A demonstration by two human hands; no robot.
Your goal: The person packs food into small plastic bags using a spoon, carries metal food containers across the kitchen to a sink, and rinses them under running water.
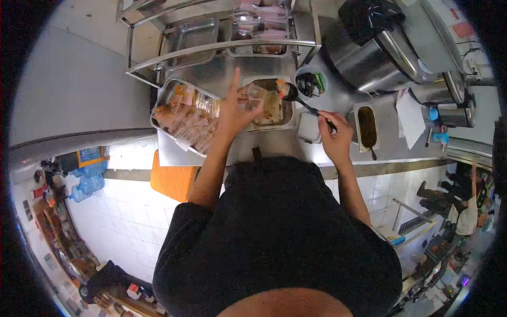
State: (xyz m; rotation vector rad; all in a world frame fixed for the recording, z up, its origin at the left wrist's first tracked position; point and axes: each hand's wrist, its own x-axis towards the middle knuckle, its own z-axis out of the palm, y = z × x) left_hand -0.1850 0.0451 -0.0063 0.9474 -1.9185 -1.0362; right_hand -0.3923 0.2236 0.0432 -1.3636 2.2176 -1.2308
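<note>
My left hand (235, 110) grips a small clear plastic cup (257, 94) between thumb and fingers, with one finger pointing up and away. The cup hangs over the left part of a rectangular metal pan (264, 127) that has pale liquid and bits of food in it. My right hand (336, 132) is closed around the handle of a black serving spoon (309, 107). The bowl of this spoon is over the pan's upper right, beside orange and pale food pieces (282, 87). What the cup contains is too blurred to tell.
Left of the pan sits a metal tray (170, 134) of clear packs of food. To the right are a white lidded box (310, 128), a narrow pan of dark sauce (367, 126) and a tub with black plastic (309, 84). A metal rack (222, 52) rises behind.
</note>
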